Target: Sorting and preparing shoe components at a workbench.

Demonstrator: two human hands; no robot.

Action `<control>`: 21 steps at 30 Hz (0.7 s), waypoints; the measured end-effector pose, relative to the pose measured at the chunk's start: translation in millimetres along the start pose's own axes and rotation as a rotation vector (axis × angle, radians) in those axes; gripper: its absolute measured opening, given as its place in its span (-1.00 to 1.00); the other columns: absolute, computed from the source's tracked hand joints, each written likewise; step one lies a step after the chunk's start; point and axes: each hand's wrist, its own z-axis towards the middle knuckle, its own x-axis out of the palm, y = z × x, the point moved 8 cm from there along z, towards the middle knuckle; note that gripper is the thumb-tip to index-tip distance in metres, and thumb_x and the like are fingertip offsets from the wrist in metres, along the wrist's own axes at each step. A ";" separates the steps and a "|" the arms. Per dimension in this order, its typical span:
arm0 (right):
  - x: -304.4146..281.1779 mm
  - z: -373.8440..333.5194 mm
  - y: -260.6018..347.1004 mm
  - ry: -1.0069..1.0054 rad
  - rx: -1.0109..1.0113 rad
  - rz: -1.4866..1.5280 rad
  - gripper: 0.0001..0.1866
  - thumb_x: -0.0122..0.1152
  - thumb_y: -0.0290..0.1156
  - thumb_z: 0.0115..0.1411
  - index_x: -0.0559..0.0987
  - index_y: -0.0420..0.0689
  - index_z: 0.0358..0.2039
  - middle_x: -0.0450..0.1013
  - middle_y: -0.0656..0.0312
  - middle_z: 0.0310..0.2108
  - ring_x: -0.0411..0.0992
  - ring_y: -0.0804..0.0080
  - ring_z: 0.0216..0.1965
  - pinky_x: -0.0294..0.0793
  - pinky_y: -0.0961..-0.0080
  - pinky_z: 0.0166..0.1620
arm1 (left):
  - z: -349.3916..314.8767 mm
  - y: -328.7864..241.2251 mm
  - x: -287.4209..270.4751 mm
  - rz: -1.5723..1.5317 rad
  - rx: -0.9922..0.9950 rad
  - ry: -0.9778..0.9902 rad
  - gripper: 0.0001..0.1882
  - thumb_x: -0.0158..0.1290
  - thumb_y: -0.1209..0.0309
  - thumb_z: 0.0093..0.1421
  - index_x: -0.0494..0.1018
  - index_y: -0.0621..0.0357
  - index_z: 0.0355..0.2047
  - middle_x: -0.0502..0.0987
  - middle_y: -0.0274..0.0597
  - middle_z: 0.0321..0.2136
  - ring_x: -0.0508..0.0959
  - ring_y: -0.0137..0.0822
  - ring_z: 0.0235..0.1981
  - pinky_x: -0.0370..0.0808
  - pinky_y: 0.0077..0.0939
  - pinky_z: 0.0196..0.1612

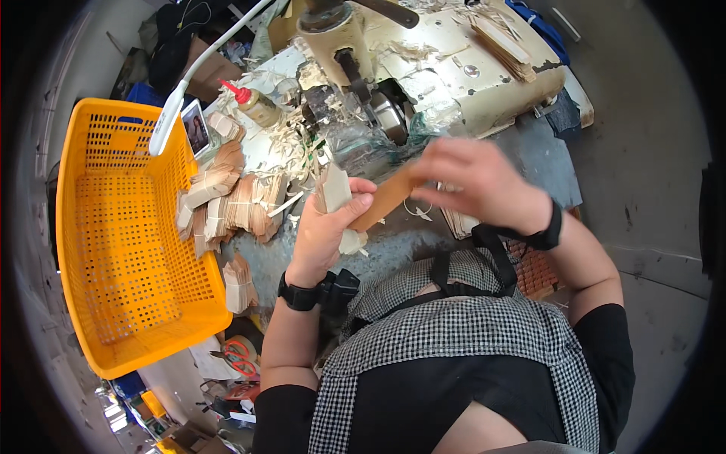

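My left hand (322,228) is closed round a few flat, pale leather-like pieces (335,189), which stand up between thumb and fingers. Its thumb also presses the near end of a brown leather-like strip (386,198). At the strip's far end is my right hand (463,180), slightly blurred, its bent fingers closed on that end. Just beyond both hands sits a cream machine (333,38) with a round metal wheel (389,119). Below the right hand, a stack of pale pieces (459,222) is partly hidden by it.
A yellow plastic basket (79,227) stands at the left. Banded bundles of tan pieces (246,204) lie beside it. Shavings (291,147), a red-capped bottle (261,108), a phone (196,129) and a white lamp arm (172,106) crowd the back left. Orange-handled scissors (240,357) lie lower left.
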 end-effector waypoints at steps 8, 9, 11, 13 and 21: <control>-113.5 97.2 8.8 -0.215 0.050 -0.080 -0.66 0.37 -0.33 0.02 0.53 -0.23 -0.23 0.45 0.19 -0.36 0.37 0.48 -0.48 0.37 0.63 -0.42 | -2.9 -17.9 -11.5 0.075 0.145 0.067 -0.71 0.14 0.44 0.14 0.47 0.25 -0.12 0.54 -0.28 -0.28 0.51 -0.50 -0.26 0.45 -0.59 -0.16; -111.7 108.9 14.4 -0.227 -0.017 -0.082 -0.67 0.34 -0.33 0.05 0.52 -0.26 -0.23 0.44 0.18 -0.39 0.37 0.44 -0.50 0.38 0.59 -0.41 | -3.3 -18.8 -12.1 0.088 0.147 0.070 -0.71 0.14 0.43 0.14 0.47 0.25 -0.12 0.55 -0.29 -0.28 0.51 -0.51 -0.25 0.44 -0.59 -0.15; -108.1 129.4 23.4 -0.253 -0.146 -0.087 -0.68 0.27 -0.33 0.12 0.50 -0.30 -0.23 0.41 0.16 -0.45 0.36 0.37 -0.53 0.39 0.50 -0.40 | -2.3 -22.4 -11.8 0.123 0.176 0.067 -0.72 0.14 0.43 0.15 0.48 0.25 -0.14 0.55 -0.29 -0.29 0.51 -0.52 -0.26 0.44 -0.59 -0.16; -99.8 146.2 9.3 -0.262 -0.209 -0.078 -0.72 0.24 -0.34 0.14 0.52 -0.31 -0.27 0.39 0.14 -0.50 0.35 0.41 -0.54 0.39 0.49 -0.40 | -0.7 -25.4 -11.2 0.159 0.199 0.065 -0.74 0.14 0.43 0.15 0.49 0.25 -0.15 0.55 -0.30 -0.29 0.50 -0.53 -0.28 0.44 -0.60 -0.17; -82.8 183.7 -13.0 -0.167 0.050 0.110 -0.77 0.20 -0.35 0.16 0.57 -0.31 -0.35 0.45 0.08 -0.57 0.40 0.47 -0.55 0.38 0.53 -0.45 | 3.7 -19.1 -25.1 0.134 0.184 0.033 -0.76 0.14 0.43 0.15 0.51 0.24 -0.17 0.54 -0.34 -0.34 0.48 -0.56 -0.32 0.43 -0.62 -0.20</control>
